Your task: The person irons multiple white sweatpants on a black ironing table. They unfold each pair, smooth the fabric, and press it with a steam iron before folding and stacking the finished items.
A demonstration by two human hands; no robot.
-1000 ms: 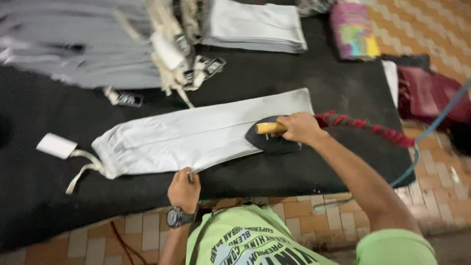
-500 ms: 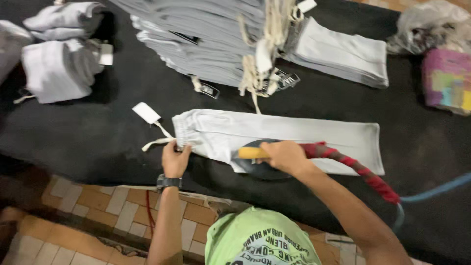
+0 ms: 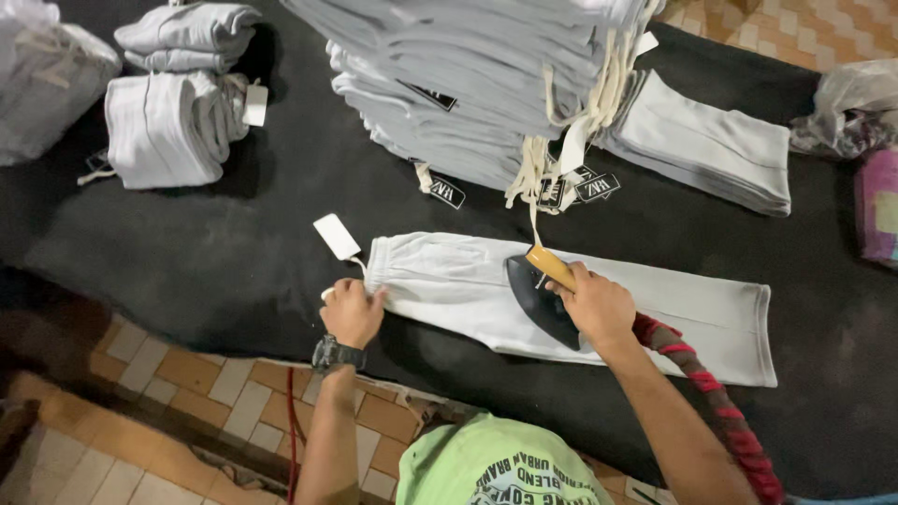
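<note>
A pair of light grey trousers (image 3: 655,304) lies flat across the black padded table (image 3: 224,252), waistband to the left. My right hand (image 3: 599,307) grips the wooden handle of a dark iron (image 3: 543,301) resting on the cloth near the waistband. My left hand (image 3: 353,311) pins the waistband corner down at the table's front edge; a watch is on that wrist. A white tag (image 3: 336,237) on a string lies just beyond the waistband.
A tall stack of folded grey trousers (image 3: 486,75) stands behind, with more folded ones at the right (image 3: 702,145) and the far left (image 3: 173,122). A red braided cord (image 3: 725,421) runs along my right arm. Tiled floor (image 3: 187,393) lies below the table edge.
The iron has slid left along the trousers toward the waistband. My left hand has stayed at the waistband end, and the view has shifted left.
</note>
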